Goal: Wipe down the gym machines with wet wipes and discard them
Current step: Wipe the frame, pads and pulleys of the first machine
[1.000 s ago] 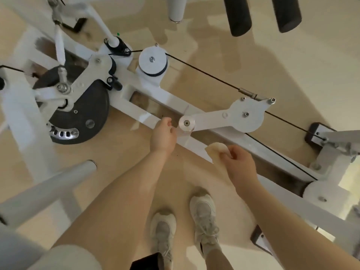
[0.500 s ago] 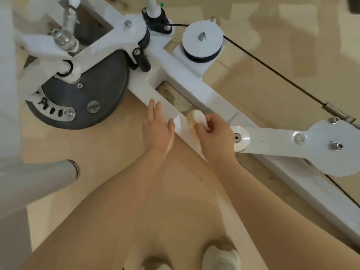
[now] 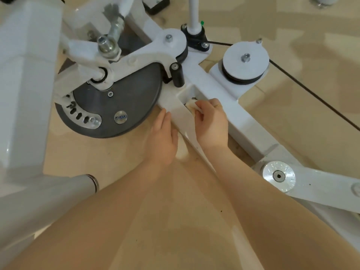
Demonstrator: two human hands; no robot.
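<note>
Since the right hand (image 3: pixel 211 121) has the wet wipe (image 3: pixel 191 106) pinched in curled fingers down in the white frame (image 3: pixel 220 98) slot, short firm strokes into the corners work best — left hand (image 3: pixel 162 139) lies flat, fingers straight, bracing beside it.

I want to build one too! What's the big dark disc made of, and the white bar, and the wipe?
Disc: probably metal with a matte dark grey finish; flat, dull sheen, small bolts.
Bar: likely steel, painted glossy white; soft highlights, hard edges.
Wipe: thin soft cloth or paper; it crumples in the right hand.
</note>
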